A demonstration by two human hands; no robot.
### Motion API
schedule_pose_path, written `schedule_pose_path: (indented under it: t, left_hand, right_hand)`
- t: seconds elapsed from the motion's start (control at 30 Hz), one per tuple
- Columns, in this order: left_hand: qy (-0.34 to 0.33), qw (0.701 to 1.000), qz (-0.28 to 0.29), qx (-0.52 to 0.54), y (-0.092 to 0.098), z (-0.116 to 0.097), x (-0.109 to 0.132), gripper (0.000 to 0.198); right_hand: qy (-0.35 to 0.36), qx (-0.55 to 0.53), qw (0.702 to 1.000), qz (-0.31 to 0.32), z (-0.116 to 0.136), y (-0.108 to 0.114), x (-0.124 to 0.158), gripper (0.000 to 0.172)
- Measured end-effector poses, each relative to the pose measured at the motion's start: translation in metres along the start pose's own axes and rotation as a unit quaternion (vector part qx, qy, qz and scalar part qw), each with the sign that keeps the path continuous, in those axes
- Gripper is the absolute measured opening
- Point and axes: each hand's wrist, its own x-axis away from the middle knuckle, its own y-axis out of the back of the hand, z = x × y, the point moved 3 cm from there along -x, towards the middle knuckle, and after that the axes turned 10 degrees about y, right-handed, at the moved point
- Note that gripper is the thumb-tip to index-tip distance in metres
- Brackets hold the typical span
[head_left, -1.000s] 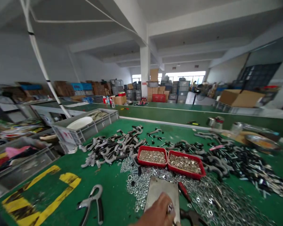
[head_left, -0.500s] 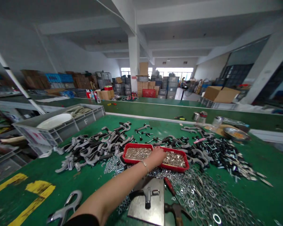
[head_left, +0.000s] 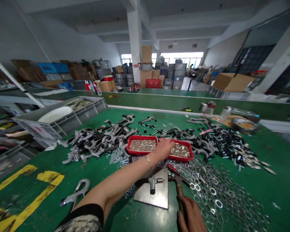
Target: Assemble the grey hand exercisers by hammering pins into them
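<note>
A hammer (head_left: 180, 189) with a dark claw head and brown handle points its head toward the far edge of the green table (head_left: 261, 145), while farther back a red rectangular tray (head_left: 183, 159) holds a loose heap of small shiny metal pieces (head_left: 181, 150).

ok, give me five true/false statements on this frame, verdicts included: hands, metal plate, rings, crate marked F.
1. The left hand is at the right-hand red tray. True.
2. The right hand lies flat on the metal plate. False: the right hand is on the handle of the hammer.
3. A grey part lies on the metal plate. True.
4. All the rings sit inside trays. False: many rings lie loose on the green table.
5. The crate marked F is grey. True.
</note>
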Motion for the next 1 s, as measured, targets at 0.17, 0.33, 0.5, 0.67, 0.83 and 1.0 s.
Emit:
schedule_pose_path:
  t: [0.17,0.33,0.5,0.67,0.83,1.0]
  left_hand:
    - [-0.113,0.957,0.017,0.267,-0.037,-0.05,0.115,0.014]
    - [-0.033,0.95,0.093,0.297,-0.102,-0.043,0.184,0.017]
    - [0.029,0.944,0.033,0.326,-0.074,0.011,0.185,0.024]
    - [0.187,0.891,-0.059,0.408,-0.046,0.073,0.145,0.011]
    - [0.202,0.904,-0.044,0.374,-0.072,0.08,0.124,0.01]
    - [0.2,0.915,-0.039,0.348,-0.076,0.079,0.127,0.01]
  right_hand:
    - [0.034,0.0,0.997,0.068,0.002,0.009,-0.012,0.036]
    - [0.061,-0.079,0.989,0.113,0.012,0.005,-0.018,0.043]
    - [0.013,-0.001,0.998,0.057,0.008,0.005,-0.007,0.039]
    - [-0.195,-0.157,0.966,0.061,-0.005,0.013,-0.007,0.052]
    - [-0.451,-0.468,0.736,0.189,0.011,0.029,-0.027,0.051]
    - [-0.412,-0.452,0.759,0.224,0.017,0.053,-0.04,0.059]
